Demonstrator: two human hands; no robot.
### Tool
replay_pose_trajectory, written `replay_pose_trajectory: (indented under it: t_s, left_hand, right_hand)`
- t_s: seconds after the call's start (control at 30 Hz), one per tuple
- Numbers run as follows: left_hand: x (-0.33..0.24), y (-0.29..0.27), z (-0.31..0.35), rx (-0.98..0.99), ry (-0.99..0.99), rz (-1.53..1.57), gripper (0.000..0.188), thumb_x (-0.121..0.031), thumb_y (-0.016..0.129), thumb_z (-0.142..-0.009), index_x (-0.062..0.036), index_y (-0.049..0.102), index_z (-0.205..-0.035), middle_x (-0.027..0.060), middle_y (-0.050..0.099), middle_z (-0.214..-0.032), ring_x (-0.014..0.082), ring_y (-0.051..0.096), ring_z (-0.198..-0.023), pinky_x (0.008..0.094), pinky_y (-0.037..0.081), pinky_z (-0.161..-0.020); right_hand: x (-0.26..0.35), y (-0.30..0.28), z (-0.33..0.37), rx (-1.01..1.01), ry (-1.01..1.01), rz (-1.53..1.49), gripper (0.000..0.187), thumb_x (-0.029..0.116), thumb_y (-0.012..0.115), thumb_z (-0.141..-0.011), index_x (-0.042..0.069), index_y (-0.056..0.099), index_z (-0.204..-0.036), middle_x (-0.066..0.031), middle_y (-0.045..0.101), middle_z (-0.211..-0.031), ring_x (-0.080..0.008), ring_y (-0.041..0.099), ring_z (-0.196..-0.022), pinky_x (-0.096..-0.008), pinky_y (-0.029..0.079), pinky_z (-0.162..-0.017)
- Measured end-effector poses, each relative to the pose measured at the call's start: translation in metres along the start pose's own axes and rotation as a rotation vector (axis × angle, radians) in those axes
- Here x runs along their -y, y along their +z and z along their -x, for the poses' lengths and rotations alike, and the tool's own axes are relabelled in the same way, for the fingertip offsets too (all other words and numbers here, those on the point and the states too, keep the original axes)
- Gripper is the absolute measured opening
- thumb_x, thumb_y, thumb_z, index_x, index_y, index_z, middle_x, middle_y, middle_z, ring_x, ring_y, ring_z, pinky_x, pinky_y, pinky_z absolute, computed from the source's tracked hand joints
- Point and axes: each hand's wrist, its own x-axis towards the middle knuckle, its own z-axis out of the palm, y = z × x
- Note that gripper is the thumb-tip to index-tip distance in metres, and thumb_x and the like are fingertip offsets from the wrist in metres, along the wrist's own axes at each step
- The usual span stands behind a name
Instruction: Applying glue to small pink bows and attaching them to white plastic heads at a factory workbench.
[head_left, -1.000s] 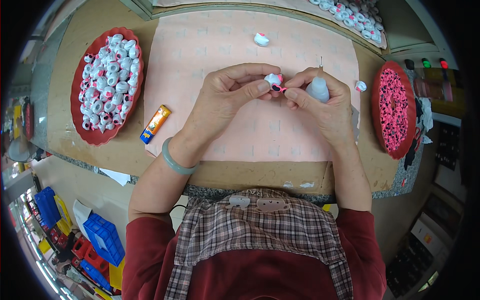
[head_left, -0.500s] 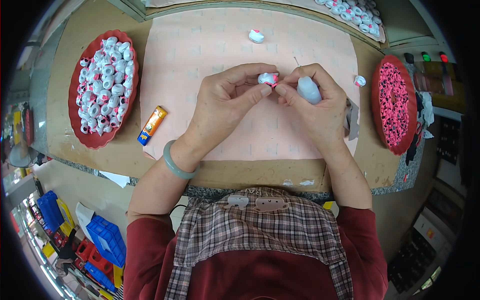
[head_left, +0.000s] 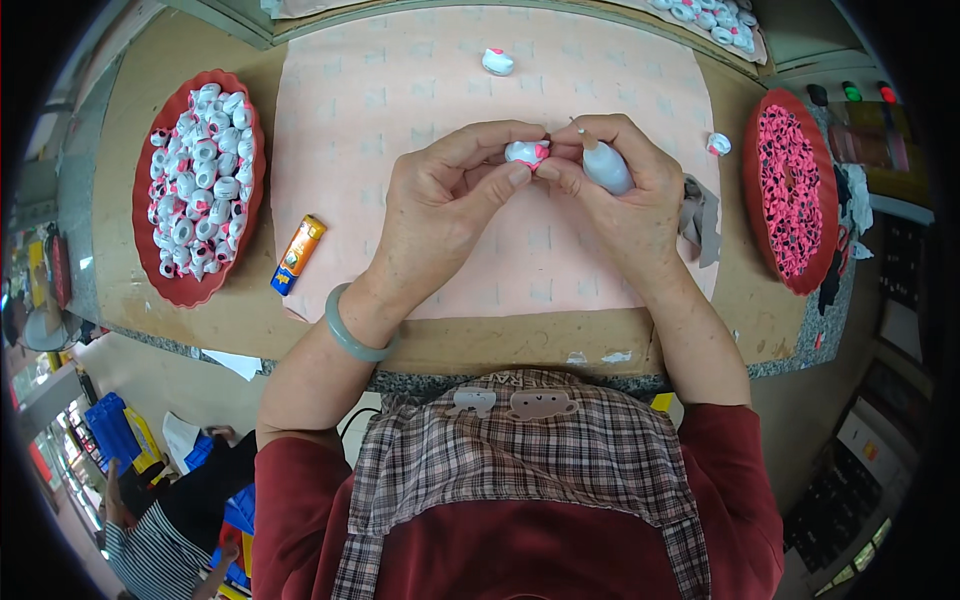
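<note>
My left hand [head_left: 450, 195] pinches a small white figurine piece [head_left: 521, 152] with bright pink parts between thumb and fingertips. My right hand [head_left: 630, 190] has a pale, translucent glue bottle [head_left: 606, 170] with a thin needle tip tucked in its curled fingers. Its thumb and index fingertip meet the pink end of the figurine piece, partly hiding it. The needle points up and away from the piece. Beyond my hands a similar white piece with pink [head_left: 497, 62] rests on the pink sheet [head_left: 400, 80]. Another white piece [head_left: 718, 144] lies to the right.
A red scalloped tray [head_left: 190, 293] heaped with white pieces stands at left. At right another red tray [head_left: 772, 105] holds small pink and black parts. An orange and blue packet [head_left: 299, 254] lies left of my wrist, a grey cloth [head_left: 699, 220] beside my right hand. More white pieces [head_left: 707, 16] are at the back.
The bottle has tilted so its nozzle shows more clearly, and my right fingers press closer against the piece. A person in a striped top has appeared at the lower left. The view has shifted slightly.
</note>
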Motion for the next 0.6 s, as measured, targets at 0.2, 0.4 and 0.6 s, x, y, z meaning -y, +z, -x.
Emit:
replay_pose_trajectory:
  t_s: [0.2,0.4,0.6]
  left_hand:
    - [-0.001,0.008,0.005,-0.075,-0.011,0.059,0.024,0.004,0.053,-0.087,0.0049,0.056,-0.111,0.0116,0.064,-0.103,0.0155,0.061,-0.096,0.0244,0.051,-0.082]
    - [0.006,0.012,0.0,-0.1,-0.016,0.061,0.023,0.005,0.052,-0.087,0.0052,0.055,-0.111,0.0115,0.065,-0.099,0.0149,0.062,-0.091,0.0241,0.051,-0.08]
    - [0.001,-0.004,-0.001,-0.133,0.011,-0.08,0.02,0.0,0.053,-0.088,0.0029,0.058,-0.108,0.0099,0.063,-0.105,0.0146,0.06,-0.094,0.0267,0.048,-0.085]
  right_hand:
    - [0.002,0.003,0.003,0.002,-0.034,0.018,0.02,0.005,0.075,-0.07,0.003,0.063,-0.086,-0.0071,0.066,-0.079,-0.0163,0.065,-0.071,-0.0261,0.05,-0.062]
    - [-0.001,0.004,0.002,-0.004,0.068,-0.031,0.019,0.005,0.075,-0.07,0.002,0.063,-0.085,-0.0081,0.066,-0.079,-0.017,0.065,-0.071,-0.0273,0.05,-0.061]
    - [0.004,0.019,-0.01,0.002,0.087,-0.032,0.014,0.005,0.073,-0.071,0.002,0.064,-0.082,-0.0084,0.065,-0.076,-0.0147,0.061,-0.066,-0.0247,0.048,-0.06]
